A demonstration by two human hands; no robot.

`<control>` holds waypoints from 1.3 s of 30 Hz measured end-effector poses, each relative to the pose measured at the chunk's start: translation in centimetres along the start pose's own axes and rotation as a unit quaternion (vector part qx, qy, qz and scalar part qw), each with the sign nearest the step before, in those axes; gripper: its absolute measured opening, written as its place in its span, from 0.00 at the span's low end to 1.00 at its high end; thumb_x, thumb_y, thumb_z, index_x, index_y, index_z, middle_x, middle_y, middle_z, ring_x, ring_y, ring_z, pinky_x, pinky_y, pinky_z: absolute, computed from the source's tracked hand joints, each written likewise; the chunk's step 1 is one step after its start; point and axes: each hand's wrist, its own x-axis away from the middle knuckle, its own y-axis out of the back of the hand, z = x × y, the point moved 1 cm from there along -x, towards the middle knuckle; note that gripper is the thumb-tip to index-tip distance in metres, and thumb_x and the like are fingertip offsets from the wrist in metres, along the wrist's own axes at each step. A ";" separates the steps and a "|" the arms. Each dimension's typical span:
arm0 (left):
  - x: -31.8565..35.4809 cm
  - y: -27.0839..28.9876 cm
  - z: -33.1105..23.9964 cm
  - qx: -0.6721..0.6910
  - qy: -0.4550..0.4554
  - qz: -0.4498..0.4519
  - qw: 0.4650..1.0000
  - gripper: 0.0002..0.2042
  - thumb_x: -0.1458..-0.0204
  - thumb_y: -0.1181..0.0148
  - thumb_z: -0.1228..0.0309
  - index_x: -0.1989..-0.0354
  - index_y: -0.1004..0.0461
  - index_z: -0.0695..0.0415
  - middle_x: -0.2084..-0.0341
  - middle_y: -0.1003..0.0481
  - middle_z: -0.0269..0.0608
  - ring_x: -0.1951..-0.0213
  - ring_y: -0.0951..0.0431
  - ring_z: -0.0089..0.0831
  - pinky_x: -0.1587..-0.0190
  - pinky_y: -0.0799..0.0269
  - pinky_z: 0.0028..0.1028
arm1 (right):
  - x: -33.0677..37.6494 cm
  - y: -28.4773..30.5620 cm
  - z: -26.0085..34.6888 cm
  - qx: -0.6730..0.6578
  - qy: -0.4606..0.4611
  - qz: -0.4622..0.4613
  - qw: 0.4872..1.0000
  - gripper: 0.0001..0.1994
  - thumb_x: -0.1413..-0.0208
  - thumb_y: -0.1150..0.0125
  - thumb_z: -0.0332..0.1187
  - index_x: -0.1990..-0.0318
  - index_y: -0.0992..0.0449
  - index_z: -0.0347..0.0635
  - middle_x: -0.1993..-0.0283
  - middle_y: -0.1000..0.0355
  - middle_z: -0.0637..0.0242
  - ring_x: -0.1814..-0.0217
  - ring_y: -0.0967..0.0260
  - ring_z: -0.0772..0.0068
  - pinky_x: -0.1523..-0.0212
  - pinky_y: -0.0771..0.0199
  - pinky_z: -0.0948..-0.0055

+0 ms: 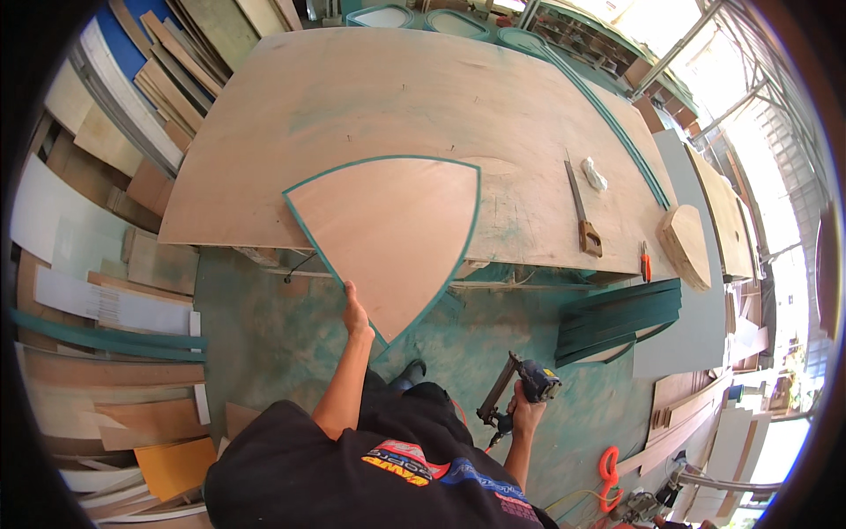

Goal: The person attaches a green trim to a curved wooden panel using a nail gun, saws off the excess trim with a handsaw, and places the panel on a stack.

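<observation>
A fan-shaped wooden panel (397, 229) with a green edge strip rests partly on the worktable (291, 97) and juts out over its near side. My left hand (354, 313) grips the panel's left edge near its pointed end, the thumb lying on the face. Low on the right, my right hand (526, 414) is wrapped round the handle of a dark pneumatic nail gun (520, 385). The gun is held apart from the panel and the table. A reddish hose shows beneath it.
On the table's right lie a handsaw (583, 212), a crumpled white bag (594, 175), orange-handled pliers (645, 263), long green strips (608, 123) and curved wooden pieces (685, 247). A stack of green-edged panels (617, 322) stands at the near right. Boards (115, 370) crowd the left.
</observation>
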 end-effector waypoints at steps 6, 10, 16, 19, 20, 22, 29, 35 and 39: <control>-3.1 -0.6 -2.5 -0.019 -0.001 -0.077 0.997 0.46 0.43 0.46 0.34 0.34 0.35 0.69 0.38 0.28 0.48 0.39 0.27 0.42 0.38 0.30 0.39 | -0.3 -0.6 -1.6 0.011 -0.024 -0.001 1.000 0.09 0.42 0.30 0.32 0.68 0.23 0.38 0.84 0.34 0.71 0.87 0.37 0.77 0.84 0.39 0.74; -4.0 -1.8 -3.5 -0.008 -0.008 -0.055 0.998 0.47 0.44 0.46 0.33 0.34 0.35 0.70 0.38 0.29 0.49 0.39 0.28 0.42 0.38 0.31 0.40 | 0.3 -1.3 -0.8 0.017 -0.036 -0.001 0.999 0.09 0.42 0.30 0.33 0.68 0.23 0.38 0.84 0.34 0.71 0.86 0.36 0.77 0.84 0.39 0.74; -5.3 -2.4 -4.1 -0.015 -0.015 -0.084 0.996 0.45 0.43 0.46 0.34 0.37 0.32 0.71 0.39 0.27 0.49 0.41 0.25 0.42 0.41 0.27 0.40 | 0.3 -2.3 -0.3 0.048 -0.041 0.021 0.998 0.09 0.42 0.30 0.33 0.67 0.22 0.38 0.83 0.33 0.71 0.85 0.36 0.78 0.84 0.38 0.74; -4.5 -1.1 -2.8 0.045 -0.039 -0.047 0.997 0.45 0.43 0.46 0.34 0.37 0.32 0.71 0.39 0.27 0.49 0.41 0.25 0.41 0.41 0.28 0.40 | 0.7 -2.5 -0.2 0.055 -0.030 0.013 0.998 0.09 0.42 0.30 0.33 0.66 0.22 0.38 0.83 0.33 0.71 0.85 0.35 0.78 0.83 0.38 0.75; -4.3 -1.1 -2.7 0.071 -0.049 -0.030 0.996 0.45 0.43 0.46 0.34 0.37 0.32 0.71 0.39 0.27 0.49 0.41 0.26 0.41 0.40 0.28 0.41 | 0.6 -2.5 -0.4 0.054 -0.021 0.012 0.998 0.09 0.42 0.30 0.33 0.66 0.22 0.38 0.83 0.33 0.71 0.85 0.35 0.78 0.83 0.38 0.75; -4.4 -1.2 -2.9 0.016 -0.018 -0.054 0.998 0.46 0.43 0.46 0.33 0.37 0.32 0.72 0.39 0.28 0.49 0.39 0.27 0.41 0.39 0.30 0.40 | 0.9 -2.0 -1.2 0.046 -0.025 0.002 0.999 0.08 0.42 0.30 0.33 0.66 0.22 0.38 0.83 0.33 0.71 0.86 0.36 0.78 0.84 0.38 0.75; -10.2 -4.1 -3.1 -0.250 -0.008 -0.040 0.967 0.50 0.46 0.55 0.26 0.34 0.33 0.65 0.38 0.29 0.53 0.37 0.29 0.42 0.37 0.34 0.37 | -0.6 -3.4 -3.2 0.048 -0.077 0.001 0.996 0.09 0.42 0.30 0.33 0.68 0.22 0.38 0.83 0.34 0.72 0.87 0.37 0.77 0.84 0.38 0.74; -6.6 -6.5 -5.8 -0.339 0.019 0.003 0.941 0.47 0.45 0.58 0.25 0.28 0.37 0.52 0.35 0.32 0.55 0.36 0.30 0.42 0.39 0.33 0.38 | -1.0 -6.9 -1.4 0.047 -0.067 0.035 0.996 0.12 0.43 0.30 0.35 0.72 0.24 0.39 0.83 0.33 0.72 0.85 0.34 0.78 0.83 0.38 0.74; -7.8 -6.9 -4.5 -0.345 -0.072 0.020 0.936 0.45 0.41 0.62 0.27 0.28 0.38 0.52 0.35 0.31 0.52 0.36 0.29 0.42 0.41 0.32 0.38 | -1.5 -8.6 -1.1 0.053 -0.054 0.077 0.994 0.11 0.43 0.30 0.35 0.72 0.25 0.40 0.83 0.33 0.72 0.85 0.36 0.78 0.83 0.38 0.73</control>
